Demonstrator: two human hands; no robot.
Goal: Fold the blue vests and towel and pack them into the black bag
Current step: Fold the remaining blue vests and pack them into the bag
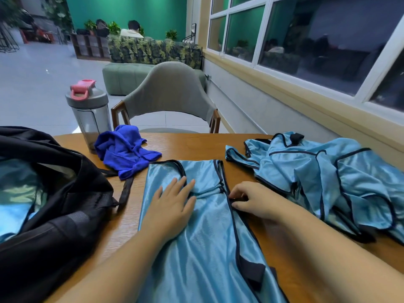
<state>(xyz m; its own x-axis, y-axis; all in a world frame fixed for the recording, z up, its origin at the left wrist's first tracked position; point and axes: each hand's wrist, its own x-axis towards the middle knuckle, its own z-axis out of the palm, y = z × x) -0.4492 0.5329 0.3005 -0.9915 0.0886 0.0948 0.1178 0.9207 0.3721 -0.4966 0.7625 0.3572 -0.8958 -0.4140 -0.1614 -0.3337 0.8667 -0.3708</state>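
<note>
Vests of shiny light blue with dark trim surround the flat vest [196, 237] at the table's [196, 145] near edge. Left of it gapes the black bag [54, 204], beyond-left the crumpled royal-blue towel [124, 149]. Left hand [172, 202] presses flat on it; right hand [251, 200] pinches its dark edge. Right lies the heaped pile [328, 176].
</note>
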